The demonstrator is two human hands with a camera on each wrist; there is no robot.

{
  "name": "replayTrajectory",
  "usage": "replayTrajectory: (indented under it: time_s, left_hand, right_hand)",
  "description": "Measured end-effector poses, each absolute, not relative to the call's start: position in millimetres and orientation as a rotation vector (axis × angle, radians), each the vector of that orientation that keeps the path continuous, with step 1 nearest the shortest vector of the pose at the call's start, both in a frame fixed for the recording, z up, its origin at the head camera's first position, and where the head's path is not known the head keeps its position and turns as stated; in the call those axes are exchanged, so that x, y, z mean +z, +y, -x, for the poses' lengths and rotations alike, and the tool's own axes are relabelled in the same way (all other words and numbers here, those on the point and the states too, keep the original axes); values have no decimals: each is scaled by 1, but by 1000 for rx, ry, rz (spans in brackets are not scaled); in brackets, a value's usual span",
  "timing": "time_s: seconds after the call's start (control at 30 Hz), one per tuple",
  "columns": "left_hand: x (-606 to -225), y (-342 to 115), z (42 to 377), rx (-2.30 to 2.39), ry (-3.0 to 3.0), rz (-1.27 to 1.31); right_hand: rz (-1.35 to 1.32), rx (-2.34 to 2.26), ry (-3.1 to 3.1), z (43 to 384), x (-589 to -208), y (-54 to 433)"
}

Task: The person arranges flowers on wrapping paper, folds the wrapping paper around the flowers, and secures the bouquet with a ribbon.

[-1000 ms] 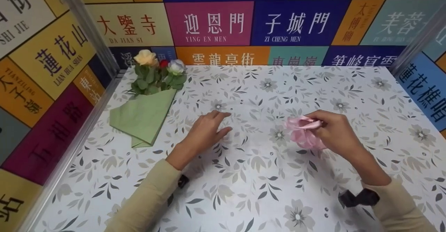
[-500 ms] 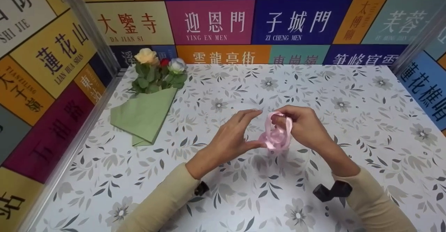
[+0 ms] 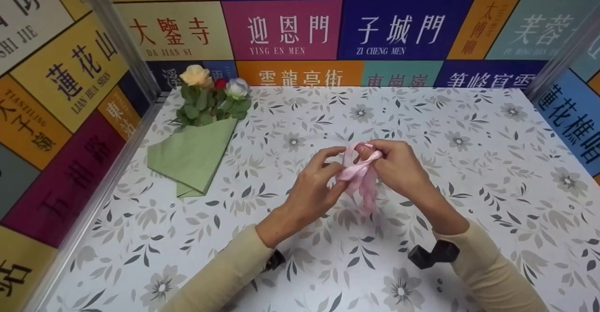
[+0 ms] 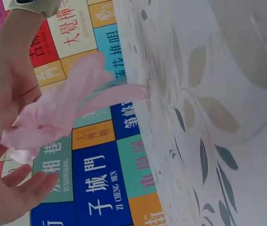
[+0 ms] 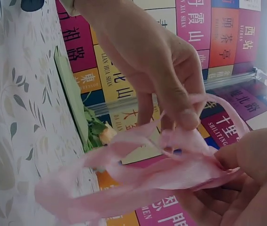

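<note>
A pink satin ribbon [image 3: 361, 174], gathered in loops, hangs between both hands over the table's middle, its loose ends dangling. My right hand [image 3: 401, 169] grips the bunched loops from the right, thumb and fingers curled on them. From the left, my left hand [image 3: 311, 185] pinches a strand; in the right wrist view, the left thumb and fingers close on that ribbon [image 5: 185, 169] from above. The left wrist view has the ribbon [image 4: 53, 113] draping away from the fingers. Part of the ribbon is hidden inside the right hand.
A bouquet in green wrapping [image 3: 192, 157] lies at the table's left, with a cream rose [image 3: 196, 76], a red bloom and a pale lilac one [image 3: 237, 88]. A floral-patterned cloth [image 3: 300, 274] covers the table. Walls with coloured sign panels [image 3: 281, 31] rise behind and on both sides.
The right hand has carried the ribbon left to the middle, and the left hand has come rightward to meet it. The left fingers now pinch a strand, and the loops have spread. The bouquet stays put.
</note>
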State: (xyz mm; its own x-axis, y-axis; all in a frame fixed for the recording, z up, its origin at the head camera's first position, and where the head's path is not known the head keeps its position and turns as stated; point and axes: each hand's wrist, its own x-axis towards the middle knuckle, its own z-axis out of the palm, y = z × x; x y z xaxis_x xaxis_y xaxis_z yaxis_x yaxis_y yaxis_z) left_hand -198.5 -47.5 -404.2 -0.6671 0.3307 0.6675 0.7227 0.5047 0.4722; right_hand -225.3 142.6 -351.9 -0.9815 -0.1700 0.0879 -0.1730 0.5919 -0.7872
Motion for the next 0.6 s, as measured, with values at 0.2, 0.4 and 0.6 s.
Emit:
replayTrajectory:
  time_s: [0.2, 0.4, 0.6]
  left_hand:
    - [-397, -57, 205, -1265, -2168, 741]
    - [-387, -73, 216, -1595, -2275, 643]
    - [-374, -104, 228, -1895, -2254, 587]
  right_hand:
    - [-449, 1387, -2794, 229, -355, 157]
    - [-725, 1656, -2669, 238, -357, 172]
    - [-885, 1949, -2488, 247, -362, 198]
